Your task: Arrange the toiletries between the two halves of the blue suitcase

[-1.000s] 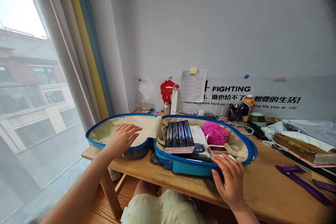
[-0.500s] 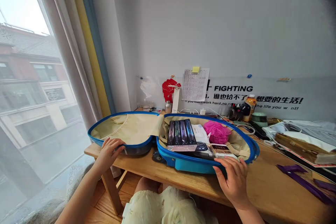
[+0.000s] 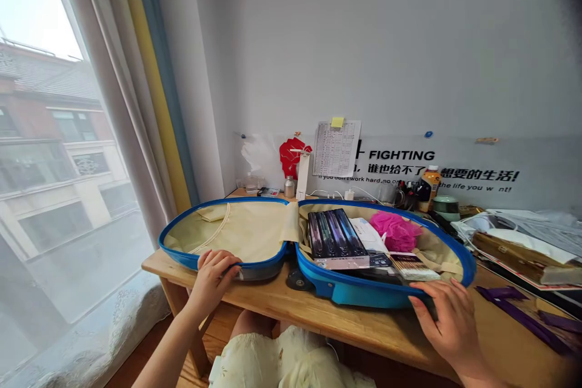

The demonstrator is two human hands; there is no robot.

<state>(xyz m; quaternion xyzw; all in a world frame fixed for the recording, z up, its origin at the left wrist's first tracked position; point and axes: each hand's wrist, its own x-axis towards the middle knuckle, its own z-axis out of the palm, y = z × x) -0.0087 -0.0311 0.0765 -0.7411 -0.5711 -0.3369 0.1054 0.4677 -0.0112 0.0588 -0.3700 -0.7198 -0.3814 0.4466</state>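
An opened blue suitcase lies on the wooden desk, its two halves joined by a beige fabric hinge. My left hand grips the front rim of the left half, fingers over the edge. My right hand holds the front rim of the right half near its far right end, thumb outside. The left half shows only its beige lining. Packed in the right half are a set of dark toothbrush packs, a white packet, a pink bath puff and a pack of cotton swabs.
A wooden desk runs along the wall. Behind the suitcase stand a small bottle, a white lamp-like stand and an orange drink bottle. To the right lie a brown pouch and purple straps. Curtains hang by the window.
The suitcase has slid right along the desk, both halves together, with my two hands moving along on its rim. The contents stay in the right half.
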